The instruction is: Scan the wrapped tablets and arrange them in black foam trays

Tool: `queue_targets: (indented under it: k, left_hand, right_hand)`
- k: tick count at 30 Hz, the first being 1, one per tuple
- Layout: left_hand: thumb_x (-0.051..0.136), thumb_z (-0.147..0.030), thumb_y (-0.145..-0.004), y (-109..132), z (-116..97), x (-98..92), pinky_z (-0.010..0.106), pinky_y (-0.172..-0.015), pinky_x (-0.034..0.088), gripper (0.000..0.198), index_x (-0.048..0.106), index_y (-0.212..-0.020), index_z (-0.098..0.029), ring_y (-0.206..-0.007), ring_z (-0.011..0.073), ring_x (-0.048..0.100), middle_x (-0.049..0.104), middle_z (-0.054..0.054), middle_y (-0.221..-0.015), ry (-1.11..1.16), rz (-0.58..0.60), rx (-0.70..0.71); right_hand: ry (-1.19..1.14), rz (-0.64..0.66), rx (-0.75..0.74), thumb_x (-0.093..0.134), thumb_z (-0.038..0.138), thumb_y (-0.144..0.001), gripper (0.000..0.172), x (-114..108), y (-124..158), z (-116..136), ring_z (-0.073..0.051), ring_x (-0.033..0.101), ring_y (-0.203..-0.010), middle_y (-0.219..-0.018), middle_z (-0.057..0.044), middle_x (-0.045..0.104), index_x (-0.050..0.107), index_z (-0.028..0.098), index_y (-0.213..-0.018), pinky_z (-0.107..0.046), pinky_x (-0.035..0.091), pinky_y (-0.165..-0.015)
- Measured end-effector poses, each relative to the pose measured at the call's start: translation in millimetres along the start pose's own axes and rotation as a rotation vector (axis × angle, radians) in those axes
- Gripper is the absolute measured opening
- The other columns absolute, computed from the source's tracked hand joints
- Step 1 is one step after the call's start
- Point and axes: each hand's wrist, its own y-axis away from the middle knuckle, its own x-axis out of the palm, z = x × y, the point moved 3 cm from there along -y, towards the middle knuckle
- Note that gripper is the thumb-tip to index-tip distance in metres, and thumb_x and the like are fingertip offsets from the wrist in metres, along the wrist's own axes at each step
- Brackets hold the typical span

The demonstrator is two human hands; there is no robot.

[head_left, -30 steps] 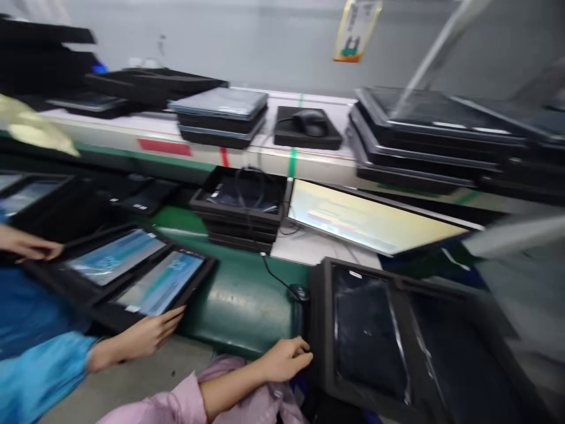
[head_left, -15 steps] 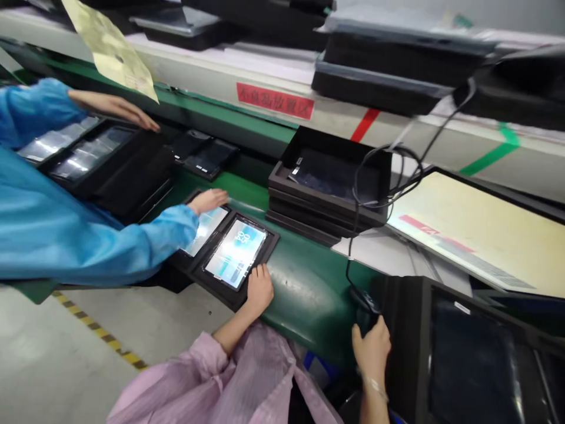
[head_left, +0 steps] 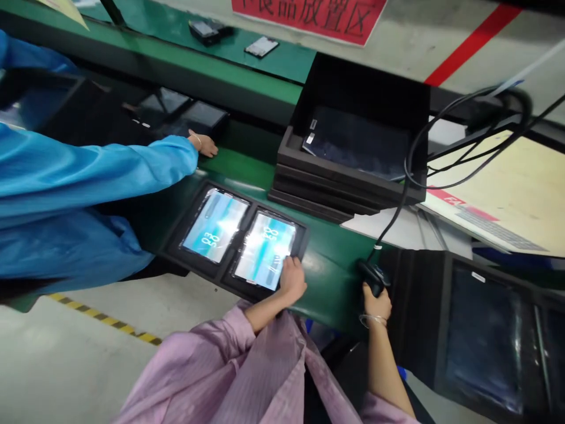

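Note:
My left hand point(head_left: 292, 278) rests on the near right corner of a lit tablet point(head_left: 265, 249), fingers curled over its edge. That tablet lies beside a second lit tablet point(head_left: 215, 224) in a black tray point(head_left: 168, 246) on the green belt. My right hand point(head_left: 376, 303) is closed round a black handheld scanner point(head_left: 373, 277) whose cable runs up and away. A co-worker's blue sleeve point(head_left: 88, 171) reaches across the belt, with that person's hand point(head_left: 203, 145) at a dark device further back.
A stack of black trays point(head_left: 348, 171) holding a dark tablet stands behind the scanner. A tilted monitor point(head_left: 507, 200) lies at right. A large black tray point(head_left: 485, 330) with dark screens sits at the near right. A red label point(head_left: 309, 17) marks the shelf edge.
The view has tilted down and come closer. My left hand stays on the lit tablet's corner; my right hand has closed on the scanner. The co-worker's hand moved from the tray to the back of the belt.

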Motion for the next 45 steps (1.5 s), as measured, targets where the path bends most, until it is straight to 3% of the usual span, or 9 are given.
queue_targets:
  k: [5, 8, 10, 14, 16, 19, 27, 38, 45]
  left_hand:
    - [0.056, -0.002, -0.071, 2.8, -43.4, 49.5, 0.030, -0.092, 0.048, 0.056, 0.051, -0.127, -0.007, -0.111, 0.0228, 0.056, 0.058, 0.019, -0.122, 0.263, 0.440, 0.397]
    - [0.043, -0.006, -0.082, -0.2, -31.1, 28.9, 0.033, -0.099, 0.045, 0.051, 0.049, -0.132, -0.013, -0.118, 0.0191, 0.055, 0.058, 0.013, -0.129, 0.390, 0.534, 0.548]
    - [0.040, -0.011, -0.085, -7.8, 5.3, -12.4, 0.039, -0.107, 0.039, 0.042, 0.058, -0.123, -0.015, -0.122, 0.0213, 0.051, 0.059, 0.012, -0.127, 0.395, 0.300, 0.570]
    - [0.047, -0.031, -0.087, -14.1, 126.6, -105.9, 0.052, -0.106, 0.034, 0.043, 0.056, -0.122, -0.007, -0.118, 0.0303, 0.048, 0.058, 0.018, -0.120, -0.141, -0.378, 0.184]
    - [0.049, -0.043, -0.087, -7.6, 179.4, -128.4, 0.062, -0.104, 0.029, 0.067, 0.041, -0.132, 0.005, -0.124, 0.0387, 0.039, 0.047, 0.029, -0.127, -0.191, -0.495, 0.023]
    - [0.048, -0.056, -0.083, 1.9, 220.3, -124.3, 0.052, -0.097, 0.042, 0.072, 0.050, -0.122, 0.004, -0.109, 0.0349, 0.051, 0.057, 0.024, -0.109, -0.193, -0.441, -0.088]
    - [0.044, -0.063, -0.082, -1.0, 214.9, -107.9, 0.047, -0.092, 0.046, 0.066, 0.055, -0.111, -0.005, -0.105, 0.0356, 0.056, 0.059, 0.021, -0.102, -0.246, -0.363, -0.230]
    - [0.038, -0.050, -0.091, 3.8, 203.7, -111.2, 0.048, -0.086, 0.048, 0.051, 0.052, -0.115, -0.007, -0.106, 0.0369, 0.055, 0.058, 0.022, -0.108, -0.320, -0.348, -0.317]
    - [0.031, -0.056, -0.091, 6.3, 206.4, -108.3, 0.048, -0.083, 0.049, 0.062, 0.053, -0.116, -0.004, -0.103, 0.0389, 0.056, 0.059, 0.024, -0.108, -0.368, -0.333, -0.314]
  right_hand:
    - [-0.132, -0.029, -0.003, 0.055, 0.051, -0.066, 0.060, 8.6, 0.0, -1.6, -0.034, 0.062, -0.090, -0.094, -0.020, 0.067, 0.063, 0.007, -0.106, -0.043, 0.048, -0.082]
    - [-0.191, -0.065, -0.001, 0.055, 0.051, -0.065, 0.056, 12.5, -1.4, -7.4, -0.030, 0.062, -0.087, -0.090, -0.016, 0.067, 0.063, 0.010, -0.102, -0.039, 0.047, -0.081]
    - [-0.223, -0.093, 0.005, 0.056, 0.050, -0.064, 0.053, 14.5, -3.2, -11.5, -0.029, 0.061, -0.085, -0.088, -0.014, 0.067, 0.063, 0.012, -0.100, -0.038, 0.047, -0.080]
    - [-0.261, -0.118, 0.001, 0.056, 0.050, -0.063, 0.046, 16.4, -4.5, -17.1, -0.027, 0.060, -0.079, -0.081, -0.010, 0.065, 0.062, 0.015, -0.093, -0.037, 0.047, -0.077]
    - [-0.274, -0.118, -0.004, 0.056, 0.050, -0.064, 0.044, 16.9, -4.3, -18.8, -0.025, 0.059, -0.077, -0.079, -0.009, 0.064, 0.061, 0.016, -0.091, -0.037, 0.046, -0.076]
    - [-0.292, -0.113, -0.004, 0.056, 0.049, -0.063, 0.043, 18.4, -6.0, -20.1, -0.024, 0.059, -0.078, -0.079, -0.007, 0.064, 0.059, 0.017, -0.091, -0.037, 0.046, -0.078]
    - [-0.392, -0.060, 0.014, 0.060, 0.048, -0.061, 0.047, 4.2, 11.6, -21.6, -0.024, 0.061, -0.075, -0.081, -0.008, 0.065, 0.060, 0.014, -0.094, -0.038, 0.049, -0.076]
    - [-0.551, 0.435, 0.077, 0.062, 0.050, -0.071, 0.051, -17.2, 203.1, -41.2, -0.020, 0.061, -0.066, -0.081, -0.005, 0.065, 0.055, 0.014, -0.106, -0.033, 0.051, -0.063]
    - [-0.351, 0.385, -0.072, 0.060, 0.046, -0.071, 0.048, -13.9, 209.8, -27.2, -0.026, 0.065, -0.085, -0.094, -0.010, 0.069, 0.056, 0.014, -0.107, -0.037, 0.051, -0.079]
